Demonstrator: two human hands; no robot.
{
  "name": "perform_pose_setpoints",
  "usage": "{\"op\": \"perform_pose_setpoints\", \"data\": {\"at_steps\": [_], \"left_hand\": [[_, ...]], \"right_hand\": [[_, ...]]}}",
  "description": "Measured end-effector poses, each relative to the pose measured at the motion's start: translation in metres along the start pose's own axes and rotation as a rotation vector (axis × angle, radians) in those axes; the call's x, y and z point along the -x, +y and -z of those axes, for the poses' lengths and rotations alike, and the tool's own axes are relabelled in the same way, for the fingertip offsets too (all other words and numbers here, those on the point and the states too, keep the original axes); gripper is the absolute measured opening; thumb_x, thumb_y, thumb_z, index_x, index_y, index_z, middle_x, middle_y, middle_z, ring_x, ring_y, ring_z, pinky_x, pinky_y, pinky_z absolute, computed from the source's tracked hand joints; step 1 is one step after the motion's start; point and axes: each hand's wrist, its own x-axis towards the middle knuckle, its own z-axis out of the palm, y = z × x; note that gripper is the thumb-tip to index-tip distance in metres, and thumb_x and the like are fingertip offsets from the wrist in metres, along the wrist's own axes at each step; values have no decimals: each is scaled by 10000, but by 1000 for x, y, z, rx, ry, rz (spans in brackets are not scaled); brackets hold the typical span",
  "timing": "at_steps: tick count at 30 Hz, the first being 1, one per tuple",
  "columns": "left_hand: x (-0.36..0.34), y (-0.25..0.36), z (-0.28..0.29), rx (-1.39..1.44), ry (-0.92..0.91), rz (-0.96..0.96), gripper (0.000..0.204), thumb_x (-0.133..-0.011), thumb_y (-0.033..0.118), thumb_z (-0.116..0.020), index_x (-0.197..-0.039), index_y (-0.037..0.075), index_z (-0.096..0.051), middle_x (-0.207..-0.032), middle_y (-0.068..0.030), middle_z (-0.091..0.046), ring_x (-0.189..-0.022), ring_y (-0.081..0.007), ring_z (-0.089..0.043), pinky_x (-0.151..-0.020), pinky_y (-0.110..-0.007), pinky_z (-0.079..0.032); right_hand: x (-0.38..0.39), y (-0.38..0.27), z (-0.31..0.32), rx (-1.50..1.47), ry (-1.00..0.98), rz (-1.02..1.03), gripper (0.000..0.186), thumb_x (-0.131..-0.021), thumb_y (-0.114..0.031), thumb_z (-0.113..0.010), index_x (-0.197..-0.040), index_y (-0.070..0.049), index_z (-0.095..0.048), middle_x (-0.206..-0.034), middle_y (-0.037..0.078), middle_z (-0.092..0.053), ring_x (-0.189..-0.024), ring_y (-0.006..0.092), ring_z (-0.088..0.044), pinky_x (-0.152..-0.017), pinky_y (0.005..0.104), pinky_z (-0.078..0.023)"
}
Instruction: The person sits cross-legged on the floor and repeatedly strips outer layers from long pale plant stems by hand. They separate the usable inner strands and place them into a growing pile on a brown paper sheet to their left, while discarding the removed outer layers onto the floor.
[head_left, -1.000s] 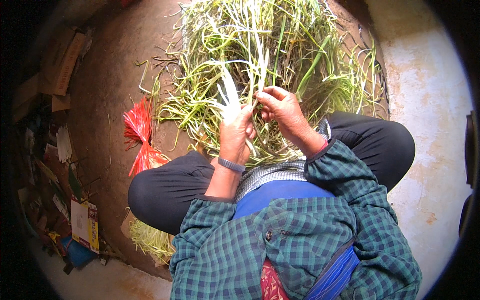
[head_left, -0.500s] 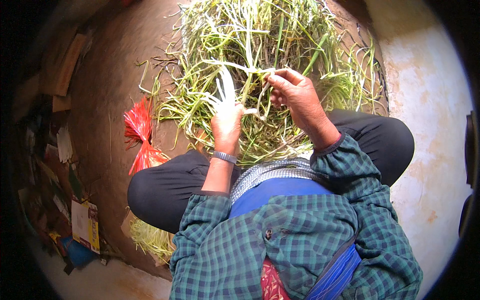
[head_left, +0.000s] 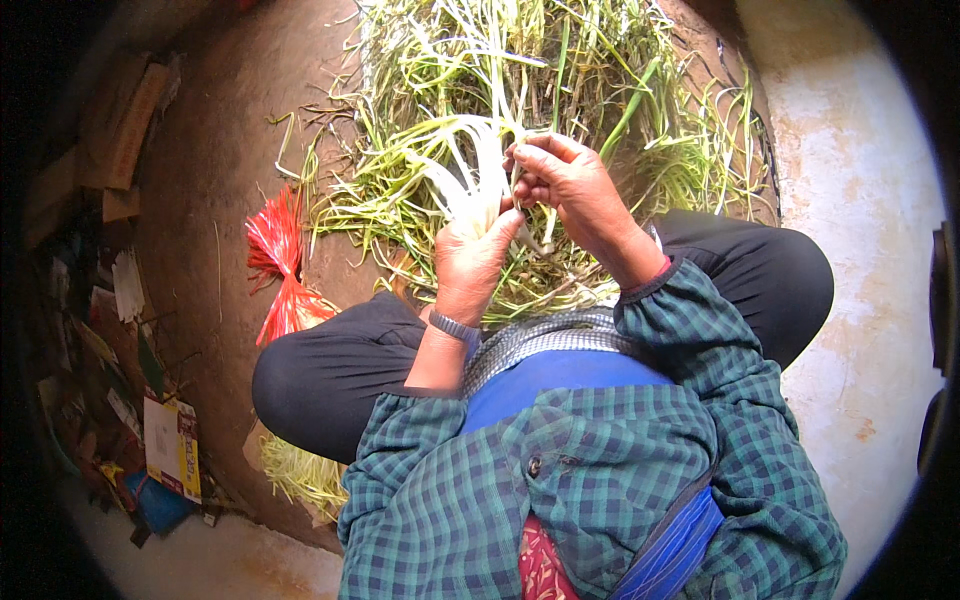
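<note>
My left hand [head_left: 468, 268], with a metal-banded watch on its wrist, is closed around a bunch of long pale leafy stalks [head_left: 470, 190]. Their whitish parts fan out above the fist and bend over to the left. My right hand [head_left: 580, 190] is pinched just right of the bunch, its fingertips on a thin pale stalk [head_left: 519, 188] of the same kind. The two hands almost touch. Beneath and beyond them spreads a large heap of green and yellowish stalks [head_left: 400, 110], tangled, with brown, withered bits among them.
A bundle of red plastic strings [head_left: 275, 240] lies left of the heap, near my left knee. A smaller pile of yellow-green stalks [head_left: 300, 470] rests behind that knee. Cardboard and scraps [head_left: 165, 445] litter the far left. A pale wall or floor strip [head_left: 850, 200] runs along the right.
My right hand has shifted left and closer to the bunch. My left hand has turned and moved slightly right, and the bunch's leaves now droop further left.
</note>
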Motion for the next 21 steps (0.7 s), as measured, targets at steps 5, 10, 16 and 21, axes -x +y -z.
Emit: {"op": "perform_pose_setpoints", "data": {"at_steps": [5,10,16,21], "left_hand": [[-3,1,7,-14,-8,104,156,-892,104,-645,-1021,19,-669,-855,-2,-651,-693,-47,-556,-597,-210,-443],[-7,13,15,78,-15,156,167,-918,177,-622,-999,32,-639,-793,-24,-649,-476,-28,-408,-417,-180,-314],[-18,21,28,315,127,73,173,-939,128,-586,-1053,-2,-580,-843,-81,-662,-497,-26,-417,-425,-168,-319],[-23,16,34,359,135,103,155,-944,96,-568,-1059,-7,-573,-854,-88,-651,-502,-36,-414,-427,-183,-331]], "right_hand": [[-4,5,1,192,24,-11,221,-922,-205,-636,-1057,-30,-630,-834,2,-624,-586,39,-531,-516,192,-413],[7,4,8,386,-267,-148,339,-943,-270,-599,-1179,-28,-581,-818,-7,-622,-522,6,-447,-468,173,-381],[37,-2,4,1001,-542,-68,402,-953,-427,-535,-934,-35,-622,-753,121,-619,-685,249,-610,-639,374,-467],[64,-26,6,1305,-563,214,380,-939,-432,-524,-854,-62,-551,-688,187,-568,-688,406,-586,-578,471,-441]]}}
